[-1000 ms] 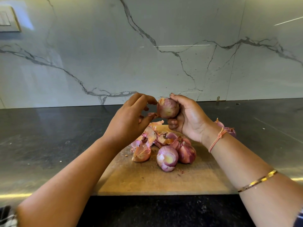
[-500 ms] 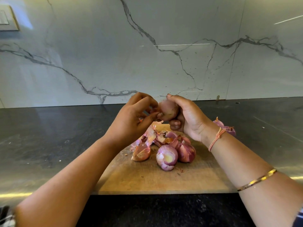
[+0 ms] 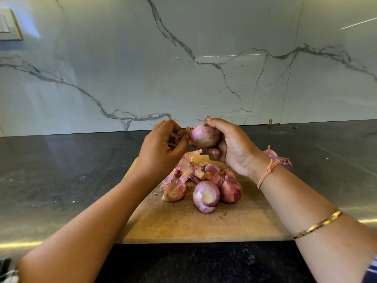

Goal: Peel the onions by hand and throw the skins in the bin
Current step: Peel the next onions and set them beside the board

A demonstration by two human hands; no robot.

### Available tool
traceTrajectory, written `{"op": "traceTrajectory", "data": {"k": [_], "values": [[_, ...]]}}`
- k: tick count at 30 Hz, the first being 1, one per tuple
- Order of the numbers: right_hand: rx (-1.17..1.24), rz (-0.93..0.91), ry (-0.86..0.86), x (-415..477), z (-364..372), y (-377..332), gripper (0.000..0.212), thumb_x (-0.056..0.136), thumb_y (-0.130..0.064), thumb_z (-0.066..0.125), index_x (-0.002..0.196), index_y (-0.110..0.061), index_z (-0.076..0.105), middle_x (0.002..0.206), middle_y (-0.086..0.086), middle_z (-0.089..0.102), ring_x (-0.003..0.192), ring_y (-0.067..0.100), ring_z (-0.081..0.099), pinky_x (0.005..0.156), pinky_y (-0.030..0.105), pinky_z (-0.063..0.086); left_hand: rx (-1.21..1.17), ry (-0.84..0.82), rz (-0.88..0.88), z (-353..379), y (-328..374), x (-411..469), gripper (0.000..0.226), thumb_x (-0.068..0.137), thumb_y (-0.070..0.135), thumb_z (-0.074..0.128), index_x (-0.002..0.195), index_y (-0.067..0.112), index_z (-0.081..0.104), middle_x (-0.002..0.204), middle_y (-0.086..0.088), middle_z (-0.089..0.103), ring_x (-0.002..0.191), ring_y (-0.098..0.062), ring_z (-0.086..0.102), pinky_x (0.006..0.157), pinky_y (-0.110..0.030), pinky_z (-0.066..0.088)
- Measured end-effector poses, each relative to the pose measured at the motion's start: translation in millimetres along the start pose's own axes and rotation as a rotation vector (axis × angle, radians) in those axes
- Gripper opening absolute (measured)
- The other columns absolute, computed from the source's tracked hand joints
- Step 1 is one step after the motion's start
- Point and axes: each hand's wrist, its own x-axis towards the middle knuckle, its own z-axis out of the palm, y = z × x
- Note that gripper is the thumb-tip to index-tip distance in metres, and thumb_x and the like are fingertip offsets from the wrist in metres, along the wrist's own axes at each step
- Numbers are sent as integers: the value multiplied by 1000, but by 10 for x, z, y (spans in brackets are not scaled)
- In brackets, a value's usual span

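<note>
On my feed the right hand is curled round an onion, thumb on top and fingers underneath, holding it in the air above the far end of the cutting board. The left hand meets it from the other side, its thumb and fingertips closed on a flap of skin at the onion's left end. Directly below the hands I see loose skins piled on the board, with a curved skin shell at the near left of the pile. Just beside that lie a peeled onion, pale end towards me, and a purple onion touching it on the right. Two more onions sit behind the right wrist; I cannot tell whether they rest on the board or the counter. The board lies on a dark counter against a veined marble wall. The right forearm carries a thread band and a gold bangle.
</note>
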Motion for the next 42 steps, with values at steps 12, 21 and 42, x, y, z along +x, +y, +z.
{"op": "traceTrajectory", "data": {"k": [12,21,42], "values": [[101,-23,-68,6,8,19,17,94,-18,40,81,-16,50,81,10,48,54,14,38,44,21,29,30,3,-173,-37,38,11,13,85,18,64,82,15,53,73,-4,61,72,-27,64,67,-42,53],[104,-68,-119,48,-36,58,30,93,-11,38,99,-14,67,95,6,66,85,20,55,65,28,41,-375,-82,-249,-29,113,-18,25,87,9,63,101,29,54,94,7,66,78,-8,68,73,-31,58],[67,-71,-167,-25,-2,36,29,80,0,60,104,-15,55,95,3,59,64,9,53,51,19,36,-132,106,-359,-54,-59,61,13,86,12,66,95,18,58,83,8,63,79,-15,65,68,-28,57]]}}
